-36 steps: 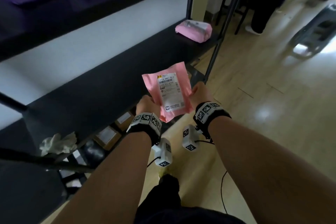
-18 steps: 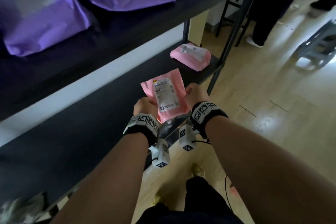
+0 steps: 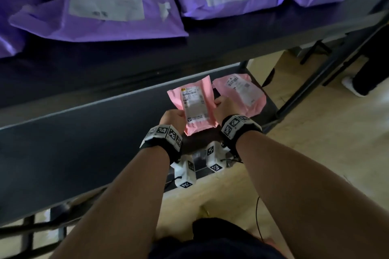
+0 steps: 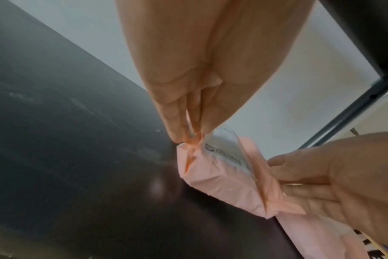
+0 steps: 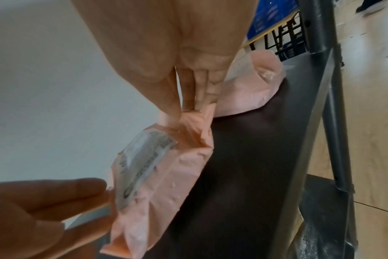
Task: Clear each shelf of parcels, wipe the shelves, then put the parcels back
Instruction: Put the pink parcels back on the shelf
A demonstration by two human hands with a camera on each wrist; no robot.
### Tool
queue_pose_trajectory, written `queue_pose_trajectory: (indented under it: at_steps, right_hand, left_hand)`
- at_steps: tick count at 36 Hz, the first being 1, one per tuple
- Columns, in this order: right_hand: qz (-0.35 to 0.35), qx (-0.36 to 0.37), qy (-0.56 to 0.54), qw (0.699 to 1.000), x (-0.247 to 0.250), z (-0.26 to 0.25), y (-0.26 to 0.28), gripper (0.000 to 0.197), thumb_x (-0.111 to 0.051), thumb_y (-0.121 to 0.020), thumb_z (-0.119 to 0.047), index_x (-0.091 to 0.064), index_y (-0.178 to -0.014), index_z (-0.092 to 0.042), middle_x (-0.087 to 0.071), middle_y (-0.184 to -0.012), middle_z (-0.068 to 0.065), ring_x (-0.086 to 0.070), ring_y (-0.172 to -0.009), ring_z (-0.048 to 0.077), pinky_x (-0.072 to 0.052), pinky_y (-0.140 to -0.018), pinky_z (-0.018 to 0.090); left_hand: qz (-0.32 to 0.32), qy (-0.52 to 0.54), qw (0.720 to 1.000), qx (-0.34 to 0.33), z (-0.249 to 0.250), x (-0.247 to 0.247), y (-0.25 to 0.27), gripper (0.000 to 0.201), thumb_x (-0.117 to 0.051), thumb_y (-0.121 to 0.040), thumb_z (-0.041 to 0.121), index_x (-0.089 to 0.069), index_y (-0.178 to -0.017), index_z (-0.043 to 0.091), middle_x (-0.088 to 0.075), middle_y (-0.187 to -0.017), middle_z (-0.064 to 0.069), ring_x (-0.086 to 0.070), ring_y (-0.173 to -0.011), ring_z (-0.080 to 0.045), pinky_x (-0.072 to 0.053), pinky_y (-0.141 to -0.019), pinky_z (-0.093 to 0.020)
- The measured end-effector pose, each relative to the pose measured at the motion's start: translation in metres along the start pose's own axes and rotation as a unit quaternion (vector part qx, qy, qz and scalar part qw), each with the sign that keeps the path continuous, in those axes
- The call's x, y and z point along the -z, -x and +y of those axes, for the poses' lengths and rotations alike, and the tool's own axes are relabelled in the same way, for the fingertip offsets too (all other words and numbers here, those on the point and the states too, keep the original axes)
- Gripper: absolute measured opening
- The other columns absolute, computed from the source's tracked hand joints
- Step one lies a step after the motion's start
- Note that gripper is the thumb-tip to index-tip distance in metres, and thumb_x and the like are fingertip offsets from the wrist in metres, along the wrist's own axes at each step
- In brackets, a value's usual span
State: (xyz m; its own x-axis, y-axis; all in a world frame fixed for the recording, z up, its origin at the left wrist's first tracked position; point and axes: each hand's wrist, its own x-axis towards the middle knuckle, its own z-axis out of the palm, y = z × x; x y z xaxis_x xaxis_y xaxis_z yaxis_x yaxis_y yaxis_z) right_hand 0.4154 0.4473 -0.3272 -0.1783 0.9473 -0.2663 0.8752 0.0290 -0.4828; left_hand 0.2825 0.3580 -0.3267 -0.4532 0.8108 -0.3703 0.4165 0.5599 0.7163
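Observation:
I hold a pink parcel (image 3: 194, 107) with a white label between both hands, just above the dark middle shelf (image 3: 84, 132). My left hand (image 3: 173, 119) pinches its near left corner (image 4: 188, 145), thumb against fingers. My right hand (image 3: 223, 107) pinches its right edge (image 5: 188, 122). A second pink parcel (image 3: 242, 92) lies on the same shelf just to the right, also seen in the right wrist view (image 5: 250, 87). Several purple parcels (image 3: 109, 6) lie on the shelf above.
The shelf's dark corner post (image 3: 315, 73) stands at the right end, also close in the right wrist view (image 5: 326, 87). A person's legs and white shoe (image 3: 353, 86) are on the wooden floor (image 3: 315, 153) beyond. A lower shelf level (image 3: 42, 227) shows at bottom left.
Both hands have carried the pink parcel forward and over the middle shelf, up beside the second pink parcel. My view has lifted, so the purple parcels now fill the top.

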Motion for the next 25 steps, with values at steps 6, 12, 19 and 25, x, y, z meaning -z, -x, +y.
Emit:
queue_pose_trajectory:
  at_steps: [6,12,19,25]
  right_hand:
    - [0.033,0.033,-0.013,0.999,0.005,0.0,-0.013,0.027,-0.04,-0.101,-0.025,-0.059,-0.115,-0.011,-0.062,-0.086,0.002,-0.061,-0.07,0.014,-0.044,-0.052,0.015]
    - [-0.022,0.06,-0.008,0.998,-0.004,-0.012,-0.008,0.026,-0.047,-0.096,-0.014,-0.058,-0.119,-0.008,-0.064,-0.105,0.006,-0.062,-0.089,0.019,-0.055,-0.076,0.026]
    - [-0.051,0.138,0.038,0.988,-0.023,-0.05,0.029,0.038,-0.049,-0.094,-0.018,-0.055,-0.131,-0.014,-0.056,-0.129,0.01,-0.054,-0.117,0.028,-0.042,-0.097,0.034]
    - [-0.087,0.195,0.041,0.976,-0.067,-0.102,0.095,0.042,-0.055,-0.09,-0.018,-0.055,-0.132,-0.017,-0.053,-0.135,0.008,-0.052,-0.123,0.026,-0.042,-0.103,0.033]
  left_hand:
    - [-0.024,-0.032,0.999,0.016,0.002,-0.006,-0.011,0.041,-0.047,-0.091,0.003,-0.055,-0.131,0.008,-0.061,-0.125,-0.014,-0.06,-0.108,-0.027,-0.044,-0.064,-0.009]
    - [0.033,-0.046,0.997,0.054,-0.007,0.002,0.0,0.044,-0.048,-0.087,0.006,-0.057,-0.13,0.015,-0.059,-0.128,-0.008,-0.054,-0.12,-0.027,-0.044,-0.096,-0.03]
    - [0.089,-0.046,0.99,0.096,-0.047,0.047,0.04,0.058,-0.049,-0.088,0.013,-0.039,-0.144,0.022,-0.045,-0.145,-0.005,-0.046,-0.129,-0.024,-0.04,-0.104,-0.03]
    - [0.128,-0.039,0.98,0.146,-0.114,0.1,0.101,0.057,-0.051,-0.09,0.016,-0.038,-0.145,0.022,-0.041,-0.147,-0.005,-0.046,-0.128,-0.025,-0.043,-0.101,-0.033]
